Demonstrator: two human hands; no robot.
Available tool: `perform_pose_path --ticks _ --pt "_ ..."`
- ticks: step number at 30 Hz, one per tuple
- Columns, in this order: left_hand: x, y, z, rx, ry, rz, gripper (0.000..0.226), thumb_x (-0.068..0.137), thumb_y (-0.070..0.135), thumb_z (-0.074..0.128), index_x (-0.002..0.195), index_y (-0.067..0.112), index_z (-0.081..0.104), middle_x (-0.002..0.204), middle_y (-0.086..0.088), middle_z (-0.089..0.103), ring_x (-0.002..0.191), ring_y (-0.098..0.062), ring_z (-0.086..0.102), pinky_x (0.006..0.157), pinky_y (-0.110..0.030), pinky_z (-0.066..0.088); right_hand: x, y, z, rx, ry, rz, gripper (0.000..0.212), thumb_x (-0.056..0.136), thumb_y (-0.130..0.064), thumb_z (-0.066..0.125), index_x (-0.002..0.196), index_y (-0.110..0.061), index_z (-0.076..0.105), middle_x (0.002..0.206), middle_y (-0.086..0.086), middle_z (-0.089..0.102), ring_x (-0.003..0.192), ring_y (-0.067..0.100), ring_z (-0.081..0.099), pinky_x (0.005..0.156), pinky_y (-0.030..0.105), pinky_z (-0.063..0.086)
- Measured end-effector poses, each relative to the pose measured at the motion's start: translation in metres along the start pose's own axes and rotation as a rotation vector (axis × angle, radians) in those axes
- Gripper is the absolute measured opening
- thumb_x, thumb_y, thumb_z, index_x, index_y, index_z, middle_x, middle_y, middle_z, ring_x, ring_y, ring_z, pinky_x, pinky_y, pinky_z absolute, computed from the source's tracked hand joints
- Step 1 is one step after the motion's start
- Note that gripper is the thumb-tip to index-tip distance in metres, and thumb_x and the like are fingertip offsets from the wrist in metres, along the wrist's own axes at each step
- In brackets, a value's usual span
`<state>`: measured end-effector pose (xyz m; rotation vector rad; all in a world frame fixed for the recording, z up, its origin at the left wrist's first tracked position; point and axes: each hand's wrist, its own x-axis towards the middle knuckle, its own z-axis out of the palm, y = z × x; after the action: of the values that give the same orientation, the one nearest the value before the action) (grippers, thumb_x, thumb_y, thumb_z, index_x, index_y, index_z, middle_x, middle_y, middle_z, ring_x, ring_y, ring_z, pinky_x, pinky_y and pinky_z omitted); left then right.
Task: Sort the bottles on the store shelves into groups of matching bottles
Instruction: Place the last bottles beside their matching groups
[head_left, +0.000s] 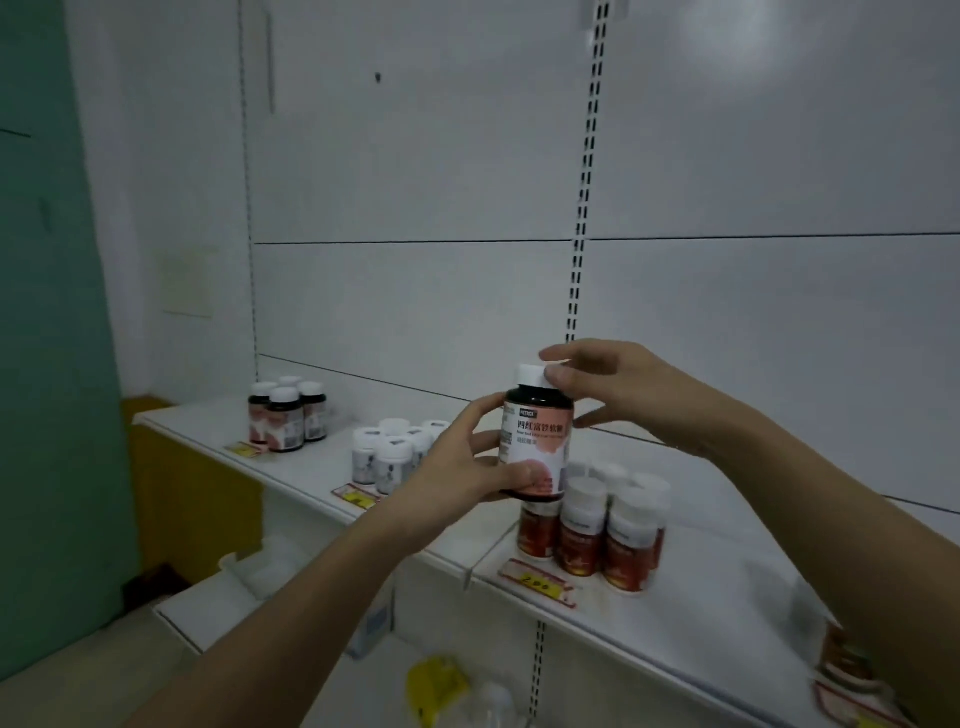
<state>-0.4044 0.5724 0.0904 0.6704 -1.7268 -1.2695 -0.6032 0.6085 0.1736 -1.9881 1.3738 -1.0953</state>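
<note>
Clasping the dark bottle (535, 447) above the shelf (291, 467) edge, left hand (462, 457) wraps its label while right hand (608, 389) pinches the cap.

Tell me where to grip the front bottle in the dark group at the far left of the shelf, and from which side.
Grip the front dark bottle round its white cap or shoulder, coming from the front and above. It stands upright at the front of its cluster, with matching bottles close behind and beside it, so its back and flanks look crowded, while the shelf edge in front is open.
</note>
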Motion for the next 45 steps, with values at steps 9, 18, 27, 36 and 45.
perform_pose_path --ticks 9,18,27,36,45 --pt "-0.044 0.007 -0.139 0.161 0.081 0.043 0.068 0.078 0.023 0.080 0.133 0.037 0.043 0.119 0.008 0.060 0.098 -0.008 0.068 0.074 -0.022 0.057 0.069 -0.078 0.129 -0.006 0.098 -0.021 0.031 0.080 -0.027 0.077 0.109 -0.023 0.069 0.106 0.000 0.068 0.089 0.011 0.070 0.071 0.025 0.059" --pt "-0.039 -0.007 -0.240 0.247 0.207 0.042 0.074 0.077 0.026 0.080 0.140 0.033 0.042 0.124 0.006 0.059 0.101 -0.007 0.063 0.075 -0.018 0.049 0.145 -0.134 0.193 -0.279 -0.052 0.035 0.034 0.086 -0.035 0.070 0.117 -0.024 0.061 0.105 -0.004 0.066 0.094 0.009 0.064 0.072 0.027 0.057" --pt "0.032 -0.050 -0.341 0.357 0.154 0.041 0.072 0.082 0.031 0.075 0.143 0.035 0.037 0.132 0.005 0.057 0.114 -0.013 0.060 0.093 -0.037 0.053 0.257 -0.106 0.239 -0.269 0.039 0.046 0.024 0.086 -0.024 0.073 0.106 -0.013 0.068 0.097 0.006 0.071 0.090 0.017 0.069 0.070 0.027 0.060" --pt "0.118 -0.101 -0.497 0.603 0.256 0.048 0.035 0.096 0.037 0.055 0.130 0.031 0.054 0.116 0.009 0.061 0.109 -0.009 0.058 0.083 -0.023 0.045 0.404 -0.029 0.264 -0.397 0.276 0.131 0.027 0.083 -0.026 0.073 0.104 -0.010 0.067 0.103 0.010 0.068 0.092 0.024 0.065 0.081 0.039 0.057" --pt "0.182 -0.206 -0.581 0.735 0.227 -0.077 0.027 0.099 0.028 0.050 0.125 0.026 0.058 0.115 0.004 0.062 0.110 -0.014 0.055 0.090 -0.026 0.041 0.495 0.037 0.297 -0.498 0.365 0.279 0.027 0.084 -0.029 0.072 0.106 -0.014 0.068 0.110 0.009 0.065 0.099 0.024 0.060 0.083 0.034 0.050"
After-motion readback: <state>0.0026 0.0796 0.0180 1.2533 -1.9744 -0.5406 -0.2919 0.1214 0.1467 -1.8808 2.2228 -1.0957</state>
